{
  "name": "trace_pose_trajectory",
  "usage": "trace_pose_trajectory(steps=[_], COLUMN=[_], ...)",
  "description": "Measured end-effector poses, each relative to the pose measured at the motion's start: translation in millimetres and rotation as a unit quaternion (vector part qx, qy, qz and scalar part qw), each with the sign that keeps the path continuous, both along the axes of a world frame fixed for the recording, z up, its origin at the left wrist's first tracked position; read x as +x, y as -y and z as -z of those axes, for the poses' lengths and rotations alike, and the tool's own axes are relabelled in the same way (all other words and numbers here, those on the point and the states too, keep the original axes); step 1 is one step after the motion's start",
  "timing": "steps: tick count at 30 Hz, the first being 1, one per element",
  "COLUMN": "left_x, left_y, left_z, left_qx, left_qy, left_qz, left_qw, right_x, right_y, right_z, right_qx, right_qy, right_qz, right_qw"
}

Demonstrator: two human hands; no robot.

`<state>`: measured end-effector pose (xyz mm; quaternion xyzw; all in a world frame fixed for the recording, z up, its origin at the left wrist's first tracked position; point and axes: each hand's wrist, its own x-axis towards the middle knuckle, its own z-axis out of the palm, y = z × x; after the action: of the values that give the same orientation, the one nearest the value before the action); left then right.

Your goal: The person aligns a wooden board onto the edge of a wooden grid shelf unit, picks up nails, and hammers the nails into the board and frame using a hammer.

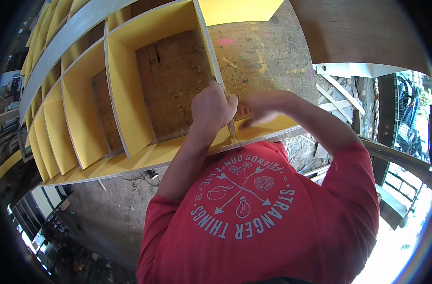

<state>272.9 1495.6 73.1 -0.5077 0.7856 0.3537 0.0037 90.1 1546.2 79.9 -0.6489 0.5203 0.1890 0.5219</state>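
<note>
A large shelf frame of yellow-faced boards lies on a worktable, its thin pale edges turned up. My left hand (pixel 212 106) is closed over the upper edge of a divider board (pixel 207 42), near the board's near end, thumb toward the right. Just right of that board, my right hand (pixel 259 111) is low beside the joint with the long near side board (pixel 178 147). Motion smears its fingers, so I cannot make out whether it holds anything.
Several more dividers (pixel 78 123) form compartments toward the left. Paint-stained tabletop (pixel 263 57) shows at the right, with a yellow panel (pixel 244 10) at the far side. A brown board (pixel 367 33) stands beyond the table. Wood scraps (pixel 336 97) lie at the right.
</note>
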Motion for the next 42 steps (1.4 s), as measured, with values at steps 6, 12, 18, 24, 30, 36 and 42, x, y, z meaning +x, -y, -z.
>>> trace_pose_trajectory(steps=[6, 12, 18, 24, 30, 36, 42], left_x=[-7.8, 12.5, 83.4, 110.5, 109.8, 112.2, 115.8], left_y=[7.4, 8.7, -43.2, -78.5, -76.3, -72.9, -70.9], left_z=[-5.3, -37.0, -35.8, 7.0, 11.1, 11.0, 17.1], left_qx=[-0.020, -0.041, -0.072, -0.112, -0.197, -0.196, -0.185], left_qy=[0.050, 0.064, -0.114, -0.105, -0.197, -0.198, -0.208], left_qz=[0.037, 0.078, 0.191, 0.212, 0.213, 0.177, 0.194], left_qw=[0.998, 0.994, 0.972, 0.965, 0.937, 0.944, 0.941], right_x=[-11.0, -1.7, -1.4, 8.1, 51.2, 85.9, 104.0], right_y=[-106.5, -112.0, -123.6, -133.4, -134.9, -165.3, -155.9], right_z=[-6.6, -0.2, 12.5, 10.2, -36.9, -32.2, -10.4], right_qx=[-0.260, -0.341, -0.417, -0.435, -0.558, -0.293, -0.275], right_qy=[0.029, -0.034, -0.037, -0.002, 0.104, 0.163, 0.094], right_qz=[0.023, 0.094, 0.121, 0.145, 0.189, 0.264, 0.484], right_qw=[0.965, 0.935, 0.900, 0.889, 0.801, 0.904, 0.826])
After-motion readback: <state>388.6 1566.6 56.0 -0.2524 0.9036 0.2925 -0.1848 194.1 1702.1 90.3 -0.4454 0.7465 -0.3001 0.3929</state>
